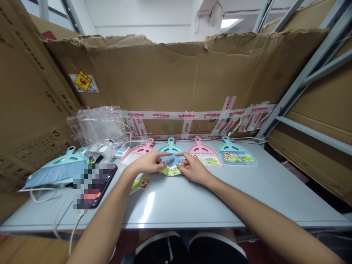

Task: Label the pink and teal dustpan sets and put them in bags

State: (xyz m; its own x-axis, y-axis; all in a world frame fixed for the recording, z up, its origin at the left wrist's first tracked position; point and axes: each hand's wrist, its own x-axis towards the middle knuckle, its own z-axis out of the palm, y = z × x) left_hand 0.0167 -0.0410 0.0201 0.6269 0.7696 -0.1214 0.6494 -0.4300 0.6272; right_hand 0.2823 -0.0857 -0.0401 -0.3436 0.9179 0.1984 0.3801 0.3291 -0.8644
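Observation:
A small blue dustpan-and-brush set [171, 146] lies flat, handle pointing away from me, between my hands. Across its near end sits a yellow-green label card [171, 171]. My left hand [148, 162] has its thumb and curled fingers closed at the card's left edge, index finger stretched over the brush. At the right edge, my right hand [194, 169] grips the card in a similar way, its index finger pointing inward. Another label card [140, 182] lies partly hidden behind my left wrist. A pink set [141, 149] is partly covered by my left hand.
To the right lie a pink set [205, 152] and a blue set [238, 156], both with labels. More blue brushes [59, 168] sit far left beside a phone [106, 185] and white cables. Clear plastic bags [100, 126] rest against the cardboard wall [176, 80].

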